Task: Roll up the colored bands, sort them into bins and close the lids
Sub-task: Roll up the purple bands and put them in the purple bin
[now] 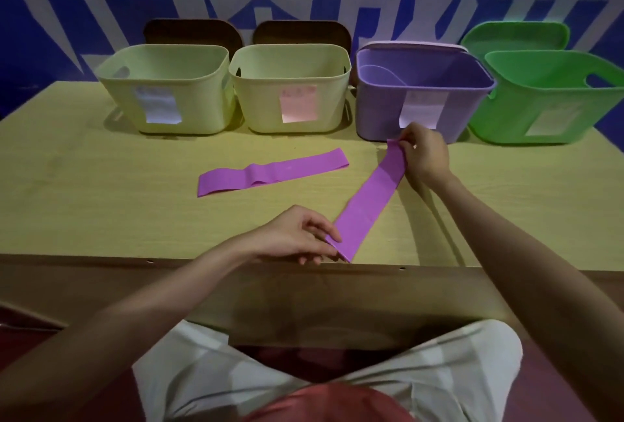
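Note:
A purple band point(371, 199) lies stretched diagonally on the table. My left hand point(297, 236) pinches its near end by the table's front edge. My right hand point(423, 151) pinches its far end, just in front of the purple bin point(381, 117). A second purple band point(273, 171) lies flat and loose at mid-table, left of the first. The purple bin stands open with a band curled inside and its lid point(415, 46) propped behind it.
Two pale yellow bins point(165, 90) point(290, 90) stand at the back left, brown lids point(192, 31) point(300, 31) leaning behind them. A green bin point(547, 101) with its green lid point(513, 38) behind stands at the back right. The wooden table point(101, 192) has a raised front board.

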`<control>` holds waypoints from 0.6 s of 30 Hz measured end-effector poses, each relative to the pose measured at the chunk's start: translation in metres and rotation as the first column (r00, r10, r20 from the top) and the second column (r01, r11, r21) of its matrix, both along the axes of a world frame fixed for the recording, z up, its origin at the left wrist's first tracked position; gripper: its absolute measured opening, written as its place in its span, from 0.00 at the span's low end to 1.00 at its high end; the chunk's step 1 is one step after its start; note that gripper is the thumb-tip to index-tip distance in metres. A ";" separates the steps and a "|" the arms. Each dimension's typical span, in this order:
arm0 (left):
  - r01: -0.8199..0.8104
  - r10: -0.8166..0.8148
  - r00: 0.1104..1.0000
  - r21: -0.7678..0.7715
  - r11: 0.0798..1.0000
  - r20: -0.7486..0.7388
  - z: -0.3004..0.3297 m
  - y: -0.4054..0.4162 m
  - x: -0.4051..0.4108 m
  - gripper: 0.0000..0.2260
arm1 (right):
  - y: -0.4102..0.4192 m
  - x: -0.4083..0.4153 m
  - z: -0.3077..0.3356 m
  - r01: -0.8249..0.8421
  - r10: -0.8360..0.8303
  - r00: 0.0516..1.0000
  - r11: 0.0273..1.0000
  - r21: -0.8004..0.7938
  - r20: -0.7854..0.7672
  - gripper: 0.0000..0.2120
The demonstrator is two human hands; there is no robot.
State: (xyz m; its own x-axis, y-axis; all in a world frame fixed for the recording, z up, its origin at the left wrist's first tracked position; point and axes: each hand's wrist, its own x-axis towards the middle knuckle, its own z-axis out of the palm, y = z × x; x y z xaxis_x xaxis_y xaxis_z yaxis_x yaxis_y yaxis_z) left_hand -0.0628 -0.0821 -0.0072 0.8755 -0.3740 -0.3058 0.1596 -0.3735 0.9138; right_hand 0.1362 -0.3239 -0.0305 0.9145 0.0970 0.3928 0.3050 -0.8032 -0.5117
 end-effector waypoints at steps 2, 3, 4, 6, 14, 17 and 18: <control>0.006 -0.006 1.000 -0.018 1.000 -0.002 -0.002 0.003 -0.002 0.10 | 0.000 0.001 -0.004 -0.025 0.025 1.000 0.997 -0.078 0.003 0.06; 0.002 -0.002 1.000 -0.024 1.000 0.002 -0.003 0.004 -0.002 0.10 | -0.001 0.002 -0.005 -0.031 0.031 1.000 0.993 -0.113 -0.002 0.06; -0.003 0.003 1.000 -0.026 1.000 0.009 -0.004 0.004 -0.003 0.10 | -0.002 0.002 -0.006 -0.031 0.030 1.000 0.988 -0.151 -0.009 0.07; -0.019 0.019 1.000 -0.024 1.000 0.025 -0.007 0.002 -0.002 0.09 | -0.006 0.001 -0.008 0.017 -0.021 1.000 0.971 -0.237 -0.013 0.09; -0.051 0.054 0.997 -0.061 0.997 0.056 -0.009 0.002 0.003 0.07 | -0.001 -0.107 -0.012 -0.075 0.086 0.994 0.986 0.152 -0.069 0.09; -0.054 0.052 0.986 0.008 0.999 0.160 -0.008 0.003 0.005 0.06 | 0.018 -0.163 -0.007 -0.225 0.267 0.959 0.919 0.323 -0.092 0.06; -0.063 0.056 0.980 0.029 0.998 0.192 -0.008 0.004 0.005 0.06 | 0.024 -0.178 -0.006 -0.266 0.310 0.948 0.899 0.347 -0.075 0.06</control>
